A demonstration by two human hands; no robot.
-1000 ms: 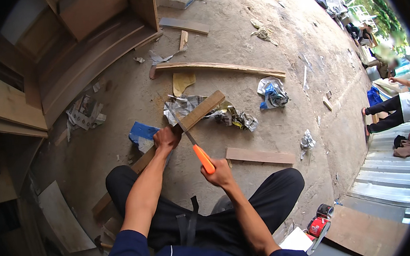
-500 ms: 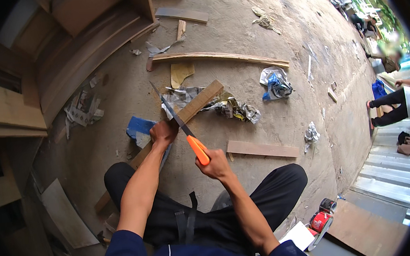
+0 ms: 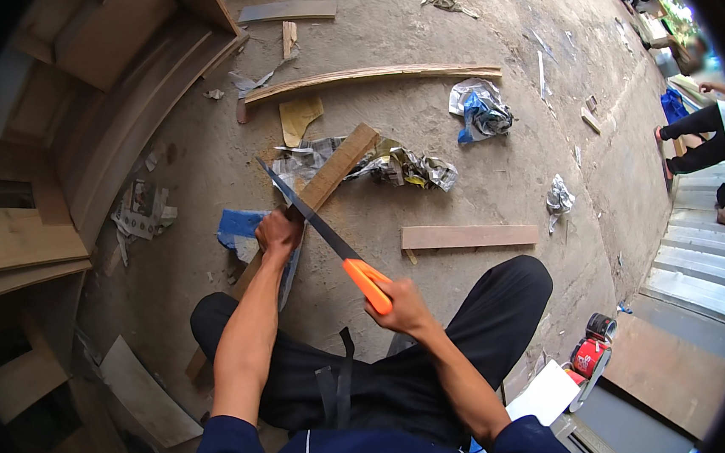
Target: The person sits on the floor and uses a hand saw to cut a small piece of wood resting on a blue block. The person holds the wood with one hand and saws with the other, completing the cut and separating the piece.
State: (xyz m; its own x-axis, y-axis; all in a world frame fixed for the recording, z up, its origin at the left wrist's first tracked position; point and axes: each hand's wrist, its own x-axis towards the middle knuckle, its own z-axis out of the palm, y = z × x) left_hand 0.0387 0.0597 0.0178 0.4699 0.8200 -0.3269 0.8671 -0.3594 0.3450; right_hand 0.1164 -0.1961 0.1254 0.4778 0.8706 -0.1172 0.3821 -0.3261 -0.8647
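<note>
A long wooden plank (image 3: 337, 173) runs diagonally from beside my left knee out over crumpled newspaper. My left hand (image 3: 280, 233) is wrapped round it about midway and presses it down over a blue-painted piece (image 3: 240, 225). In my right hand (image 3: 399, 307) is a handsaw (image 3: 318, 224), gripped by its orange handle. Its dark blade lies across the plank just beyond my left hand, the tip pointing far left. Whether the teeth sit in a cut is too small to tell.
Around me on the concrete floor lie a long wood strip (image 3: 376, 74), a short board (image 3: 470, 235) and crumpled paper (image 3: 479, 111). Wooden cabinets (image 3: 23, 240) stand at left. Tape rolls (image 3: 590, 353) sit at lower right. Another person (image 3: 700, 136) is at the far right.
My right hand has drawn the saw back toward me and slightly right, so more blade shows on the near side of the plank. My left hand keeps its hold. The view has shifted slightly.
</note>
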